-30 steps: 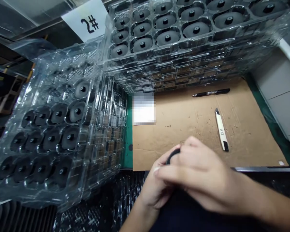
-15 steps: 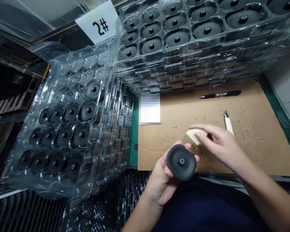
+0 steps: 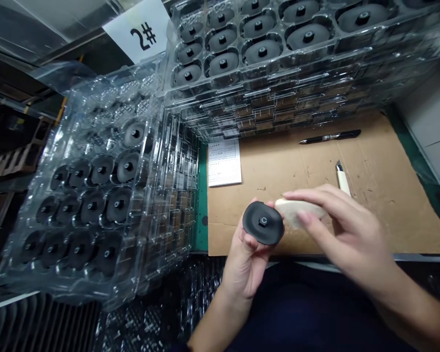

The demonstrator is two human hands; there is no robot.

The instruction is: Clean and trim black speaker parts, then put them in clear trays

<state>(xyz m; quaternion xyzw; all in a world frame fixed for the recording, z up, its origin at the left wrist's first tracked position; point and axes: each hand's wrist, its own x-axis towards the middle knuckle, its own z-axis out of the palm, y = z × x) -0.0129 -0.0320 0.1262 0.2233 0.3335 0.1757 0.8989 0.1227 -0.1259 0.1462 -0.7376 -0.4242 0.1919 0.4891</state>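
A black, dish-shaped part [image 3: 256, 232] with a small raised post at its centre is held by its edge in my left hand [image 3: 247, 269], hollow side facing up. My right hand [image 3: 346, 227] pinches a cream-coloured flat pad [image 3: 297, 211], perhaps a sponge, between thumb and fingers. The pad's left end is at the right rim of the black part; whether the two touch I cannot tell. Both hands are above the front of a cardboard sheet [image 3: 249, 244]. The left fingers are partly hidden beneath the part.
Clear plastic trays [image 3: 161, 195] holding similar black parts are stacked at the left, and more trays [image 3: 242, 78] at the back. On the cardboard lie a printed paper slip [image 3: 224, 168], a black pen [image 3: 330, 137] and a cream-handled craft knife [image 3: 342, 180]. A "2#" sign [image 3: 139, 32] stands behind.
My right hand has moved the cream pad up against or close to the black part's right rim. The left hand has raised the part slightly leftward and tilted it. The view has shifted a little.
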